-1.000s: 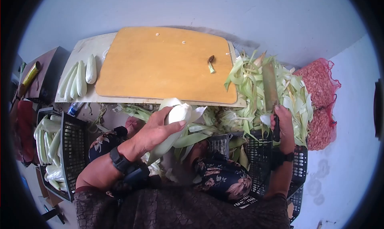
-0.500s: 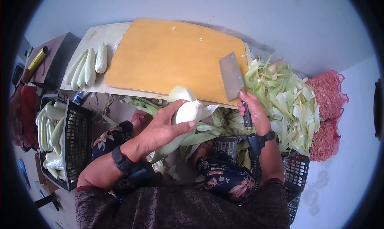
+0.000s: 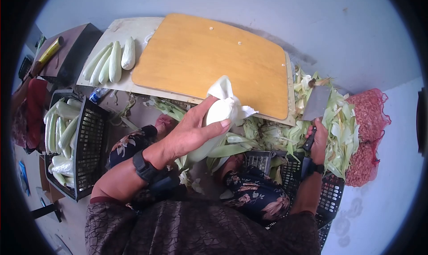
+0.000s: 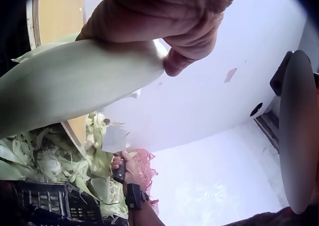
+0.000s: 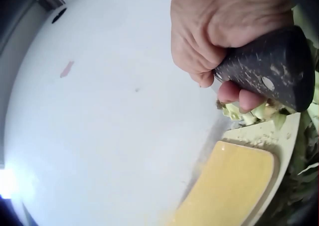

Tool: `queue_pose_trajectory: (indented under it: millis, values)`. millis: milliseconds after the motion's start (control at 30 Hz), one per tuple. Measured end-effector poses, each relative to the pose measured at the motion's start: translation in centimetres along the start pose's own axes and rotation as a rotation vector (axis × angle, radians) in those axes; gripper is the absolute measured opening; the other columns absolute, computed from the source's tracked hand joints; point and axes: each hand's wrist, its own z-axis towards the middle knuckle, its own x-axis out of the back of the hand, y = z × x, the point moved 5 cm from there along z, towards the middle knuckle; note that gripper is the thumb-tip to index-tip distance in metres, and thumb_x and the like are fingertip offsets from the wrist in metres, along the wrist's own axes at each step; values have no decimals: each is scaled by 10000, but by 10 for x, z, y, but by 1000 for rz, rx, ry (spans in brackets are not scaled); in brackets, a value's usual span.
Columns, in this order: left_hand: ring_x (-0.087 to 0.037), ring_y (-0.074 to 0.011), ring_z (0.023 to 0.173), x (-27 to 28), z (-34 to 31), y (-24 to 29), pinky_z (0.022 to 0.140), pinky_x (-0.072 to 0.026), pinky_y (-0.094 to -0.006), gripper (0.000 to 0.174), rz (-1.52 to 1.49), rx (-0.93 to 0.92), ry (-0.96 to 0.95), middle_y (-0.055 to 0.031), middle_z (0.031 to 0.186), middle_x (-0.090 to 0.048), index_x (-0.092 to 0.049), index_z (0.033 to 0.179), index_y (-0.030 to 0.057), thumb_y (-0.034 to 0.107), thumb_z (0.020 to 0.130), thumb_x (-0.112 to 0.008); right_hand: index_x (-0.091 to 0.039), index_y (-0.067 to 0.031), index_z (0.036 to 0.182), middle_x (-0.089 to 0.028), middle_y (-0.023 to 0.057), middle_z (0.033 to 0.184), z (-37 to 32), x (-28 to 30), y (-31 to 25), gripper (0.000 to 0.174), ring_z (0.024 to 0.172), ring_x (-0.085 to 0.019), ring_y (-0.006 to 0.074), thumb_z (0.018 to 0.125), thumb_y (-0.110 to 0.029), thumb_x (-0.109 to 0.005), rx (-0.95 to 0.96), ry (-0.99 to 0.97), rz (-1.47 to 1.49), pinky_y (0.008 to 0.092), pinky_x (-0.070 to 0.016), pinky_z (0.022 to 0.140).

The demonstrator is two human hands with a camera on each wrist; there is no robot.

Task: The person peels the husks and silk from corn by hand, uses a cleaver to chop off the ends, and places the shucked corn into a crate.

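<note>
My left hand grips a pale corn ear in its husk, thumb on one side, over the near edge of the orange board. In the left wrist view the husk looks smooth, its tip by the fingertips. At the right, my right hand holds a cleaver by its black handle, the broad blade raised over the husk pile. Fingers wrap the dark handle in the right wrist view; the blade is mostly hidden there.
Several peeled ears lie on the pale board's left end. A black crate with more ears stands at left, other black crates at lower right. Red net sacks lean by the wall. Another person's arm shows at far left.
The cleaver swung left over the orange board's edge, then back right over the husks. A stub that lay on the board is gone from it. My left hand still holds the ear.
</note>
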Motion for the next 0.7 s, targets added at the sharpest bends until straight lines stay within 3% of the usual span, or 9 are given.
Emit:
queue_pose_trajectory:
  millis: [133,233,267,333,367,467,500,633,700]
  values:
    - [-483,-153,997,8,1,-15,870,-396,-294,480,-116,37,21,-88,1071,-518,-409,1228,0,206,831,-584,-491,-79,830,-480,17,571,-32,-4,-36,276,433,-445,86,865,-342,-570,55,-4,140,231,-405,375]
    - [-489,-171,1003,13,-1,-15,878,-397,-299,513,-247,34,-8,-105,1091,-518,-384,1242,-11,204,823,-587,-466,-81,814,-478,27,582,-63,-13,-81,220,443,-447,91,903,-275,-522,294,-81,251,235,-417,405]
    - [-475,-161,1015,13,-2,-13,887,-386,-300,525,-216,32,-20,-91,1105,-506,-378,1254,7,197,813,-591,-466,-81,814,-478,27,582,-73,-18,-90,220,443,-447,91,903,-275,-522,294,-79,252,235,-417,405]
    - [-460,-151,1027,13,-2,-9,895,-376,-301,539,-184,27,-40,-76,1119,-495,-373,1266,24,190,803,-595,-463,-54,841,-485,40,605,-97,-25,-119,193,480,-467,94,915,-228,-498,592,-101,279,229,-433,436]
    - [-459,-152,1031,13,-3,-7,897,-373,-301,543,-139,13,-38,-70,1109,-498,-374,1264,25,182,798,-605,-497,-4,788,-490,61,613,-110,-31,-132,195,472,-484,116,899,-165,-505,671,-78,303,244,-458,444]
    - [-461,-149,1034,15,-3,-4,899,-370,-296,543,-55,2,-26,-57,1094,-504,-380,1256,27,172,791,-621,-504,3,773,-500,63,625,-145,-58,-154,160,480,-483,109,880,-115,-520,666,-182,285,243,-441,417]
    - [-463,-145,1032,15,-4,-3,897,-371,-290,539,-10,6,-13,-51,1088,-507,-385,1251,30,170,790,-627,-518,17,751,-505,64,608,-154,-71,-151,153,452,-465,99,855,-90,-549,583,-350,323,231,-416,390]
    - [-470,-136,1015,12,-5,3,885,-377,-279,526,-132,-59,-3,-49,1082,-510,-392,1242,34,177,795,-629,-549,9,751,-526,48,580,-175,-109,-120,129,427,-461,79,835,-86,-574,535,-330,90,209,-393,382]
    - [-502,-164,1016,12,-4,0,883,-407,-294,536,-90,-41,-21,-84,1086,-530,-369,1252,-4,98,792,-624,-572,-4,776,-545,29,587,-182,-130,-98,89,436,-470,62,826,-76,-584,482,-329,-28,202,-389,392]
